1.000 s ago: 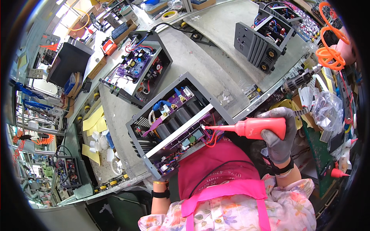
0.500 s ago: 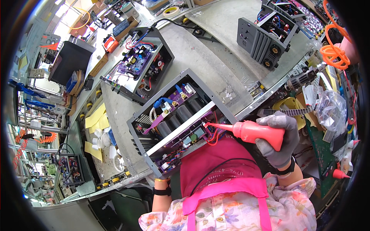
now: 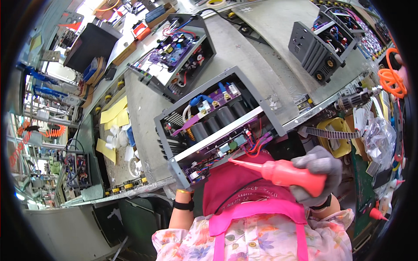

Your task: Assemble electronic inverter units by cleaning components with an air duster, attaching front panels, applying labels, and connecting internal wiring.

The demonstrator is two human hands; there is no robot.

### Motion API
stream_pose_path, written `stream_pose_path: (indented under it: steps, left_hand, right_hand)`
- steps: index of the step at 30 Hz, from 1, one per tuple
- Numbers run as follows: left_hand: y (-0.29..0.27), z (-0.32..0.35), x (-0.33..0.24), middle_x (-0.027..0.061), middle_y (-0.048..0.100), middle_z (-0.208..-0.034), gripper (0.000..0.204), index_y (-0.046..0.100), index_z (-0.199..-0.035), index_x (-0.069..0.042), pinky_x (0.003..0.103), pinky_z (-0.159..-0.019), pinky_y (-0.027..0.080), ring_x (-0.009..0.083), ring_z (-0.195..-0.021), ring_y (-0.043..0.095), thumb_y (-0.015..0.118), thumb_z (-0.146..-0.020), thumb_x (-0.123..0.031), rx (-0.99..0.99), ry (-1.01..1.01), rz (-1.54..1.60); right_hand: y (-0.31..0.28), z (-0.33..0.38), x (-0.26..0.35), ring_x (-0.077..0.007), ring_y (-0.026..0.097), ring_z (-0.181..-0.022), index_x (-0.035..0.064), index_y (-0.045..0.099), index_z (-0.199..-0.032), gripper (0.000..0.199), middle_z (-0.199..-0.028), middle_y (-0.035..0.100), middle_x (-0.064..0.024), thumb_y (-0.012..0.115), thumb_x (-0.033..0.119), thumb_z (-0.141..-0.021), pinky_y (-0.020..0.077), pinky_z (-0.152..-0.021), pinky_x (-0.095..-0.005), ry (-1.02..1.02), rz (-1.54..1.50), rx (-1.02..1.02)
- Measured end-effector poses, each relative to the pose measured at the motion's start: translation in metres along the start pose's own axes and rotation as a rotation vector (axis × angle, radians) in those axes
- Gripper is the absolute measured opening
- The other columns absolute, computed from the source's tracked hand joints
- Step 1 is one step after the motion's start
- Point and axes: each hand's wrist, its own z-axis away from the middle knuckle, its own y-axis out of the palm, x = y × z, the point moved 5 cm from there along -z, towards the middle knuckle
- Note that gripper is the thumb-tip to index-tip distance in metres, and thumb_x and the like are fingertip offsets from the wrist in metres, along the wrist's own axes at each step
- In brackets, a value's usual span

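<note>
My right hand (image 3: 324, 169), in a grey glove, is wrapped round a red squeeze bottle (image 3: 287, 176) with a long tapered nozzle. The nozzle points left and ends just off the near edge of an open electronics unit (image 3: 263, 108). The unit has a grey metal frame and sits tilted in front of me. Inside it are black cylindrical capacitors (image 3: 222, 117), a purple circuit board (image 3: 224, 141), and red and blue wires. My left forearm (image 3: 182, 213) rises to the unit's near left corner; the hand itself is hidden behind the frame.
A second open unit (image 3: 204, 56) stands behind on the left, a third (image 3: 307, 52) at the far right. Yellow papers (image 3: 115, 114) lie at the left. A power screwdriver (image 3: 355, 100), a yellow bin (image 3: 335, 150) and a coiled orange hose (image 3: 392, 82) are to the right.
The bottle's nozzle has drawn back from the wired part of the board toward me and sits lower. The view has shifted, so the units appear further right.
</note>
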Motion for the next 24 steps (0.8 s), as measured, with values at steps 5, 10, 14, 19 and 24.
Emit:
stream_pose_path:
  steps: [5,10,14,19,24]
  left_hand:
    - [0.002,-0.005,0.001,0.0218,0.054,-0.133,0.1,0.045,-0.138,-0.002,0.051,-0.093,0.051,0.0376,-0.114,0.059,0.029,-0.081,-0.082,-0.179,0.033,-0.207]
    - [0.028,-0.009,0.004,0.0234,0.061,-0.123,0.101,0.052,-0.131,0.003,0.045,-0.093,0.051,0.0363,-0.109,0.061,0.02,-0.084,-0.08,-0.177,0.066,-0.241]
    - [0.031,-0.013,0.005,0.026,0.056,-0.127,0.088,0.046,-0.134,0.005,0.046,-0.095,0.05,0.0371,-0.111,0.06,0.024,-0.09,-0.067,-0.131,0.037,-0.349]
    - [0.036,-0.017,-0.002,0.0264,0.05,-0.134,0.065,0.036,-0.141,0.002,0.045,-0.098,0.049,0.0364,-0.113,0.058,0.034,-0.1,-0.047,-0.024,0.143,-0.97]
    - [0.062,0.006,-0.004,0.0173,0.066,-0.107,0.065,0.052,-0.122,0.007,0.037,-0.078,0.055,0.0257,-0.088,0.068,0.039,-0.098,-0.053,-0.276,0.399,-0.758]
  right_hand:
    - [0.034,-0.007,-0.002,-0.021,0.063,-0.066,0.0078,0.056,-0.105,0.052,-0.095,0.07,-0.0113,0.085,0.009,-0.062,0.0491,-0.058,-0.031,-0.176,0.159,0.16]
    - [0.046,-0.008,-0.003,-0.0221,0.063,-0.067,0.0082,0.057,-0.105,0.052,-0.093,0.069,-0.0106,0.086,0.009,-0.061,0.0485,-0.056,-0.031,-0.211,0.226,0.18]
    - [0.041,-0.007,-0.003,-0.0219,0.062,-0.065,0.0094,0.055,-0.103,0.052,-0.091,0.068,-0.0099,0.084,0.007,-0.061,0.0471,-0.054,-0.0313,-0.202,0.249,0.158]
    - [0.04,-0.009,-0.002,-0.0214,0.063,-0.063,0.0092,0.056,-0.104,0.053,-0.089,0.068,-0.0099,0.086,0.008,-0.06,0.0476,-0.053,-0.0309,-0.223,0.245,0.157]
    - [0.031,-0.019,0.011,-0.0204,0.063,-0.062,0.0096,0.056,-0.103,0.051,-0.09,0.069,-0.0098,0.086,0.011,-0.062,0.0466,-0.052,-0.0296,-0.153,0.212,0.171]
